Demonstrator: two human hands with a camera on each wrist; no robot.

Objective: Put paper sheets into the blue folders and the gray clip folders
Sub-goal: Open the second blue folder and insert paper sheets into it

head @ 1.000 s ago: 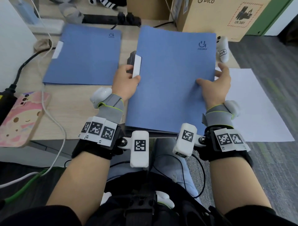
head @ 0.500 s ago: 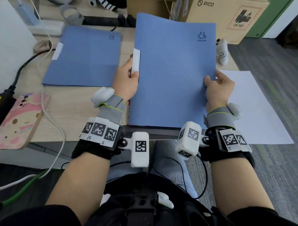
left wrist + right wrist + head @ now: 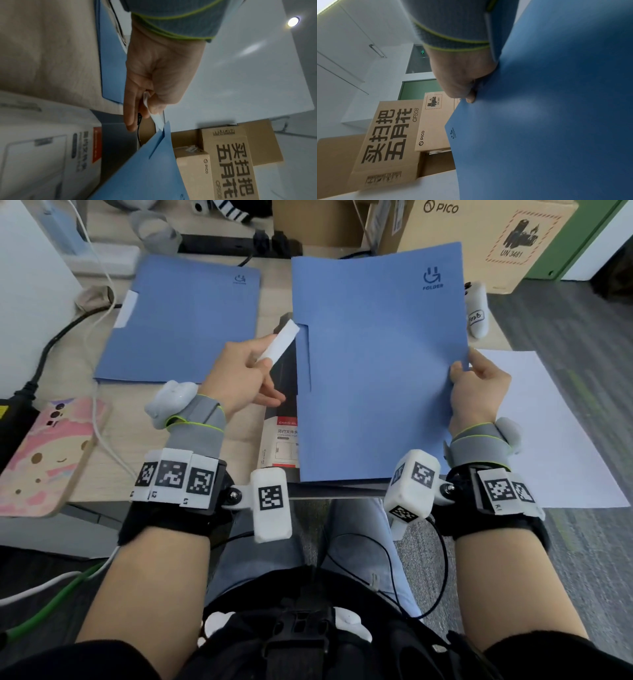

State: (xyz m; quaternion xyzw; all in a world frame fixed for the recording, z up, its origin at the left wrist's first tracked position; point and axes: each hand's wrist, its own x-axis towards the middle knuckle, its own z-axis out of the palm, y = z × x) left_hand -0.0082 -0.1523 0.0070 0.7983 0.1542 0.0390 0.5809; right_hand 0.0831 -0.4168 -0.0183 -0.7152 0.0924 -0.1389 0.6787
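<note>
A blue folder [image 3: 380, 371] is raised off the desk in front of me, tilted up. My right hand [image 3: 474, 381] grips its right edge, thumb on the cover. My left hand [image 3: 246, 371] pinches the white tab [image 3: 279, 342] at the folder's left edge and pulls it outward. The left wrist view shows that tab [image 3: 158, 119] between thumb and fingers, running into the blue folder [image 3: 150, 162]. In the right wrist view the blue folder [image 3: 556, 121] fills the frame beside my right hand [image 3: 464, 81]. A second blue folder [image 3: 185, 320] lies flat at the left. A dark clip folder [image 3: 281, 419] with a label lies underneath.
A white paper sheet [image 3: 548, 433] hangs over the desk's right edge. A pink phone [image 3: 44, 453] lies at the left with cables [image 3: 102, 436]. Cardboard boxes [image 3: 479, 237] stand at the back. A white controller [image 3: 476, 313] lies right of the folder.
The folder has been lifted off the desk and tilted up. My right hand went from lying flat on the cover to gripping its right edge. My left hand pulled the white tab outward.
</note>
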